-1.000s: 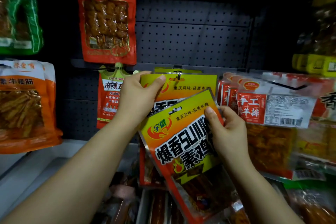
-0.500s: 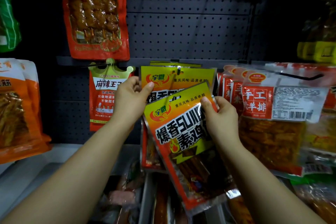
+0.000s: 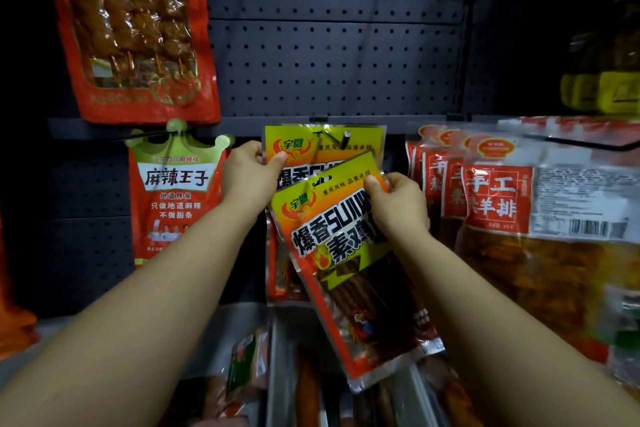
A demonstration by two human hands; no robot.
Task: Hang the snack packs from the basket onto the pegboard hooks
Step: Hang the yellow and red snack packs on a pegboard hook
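Observation:
My right hand (image 3: 398, 208) grips a yellow and orange snack pack (image 3: 349, 263) by its upper right corner and holds it tilted, its hang hole just below the hook (image 3: 344, 139). A matching pack (image 3: 323, 149) hangs on that hook on the dark pegboard (image 3: 332, 62). My left hand (image 3: 249, 177) pinches the top left corner of the hanging pack, thumb on its front. The basket is not in view.
A red pack with a green crown top (image 3: 175, 198) hangs left of my hands and a large red skewer pack (image 3: 131, 31) above it. Red and clear packs (image 3: 519, 204) hang on a hook at the right. More packs lie in trays (image 3: 277, 374) below.
The view has tipped down and closed in. My right hand has raised the loose pack slightly toward the hook, and my left hand still holds the hanging pack's corner.

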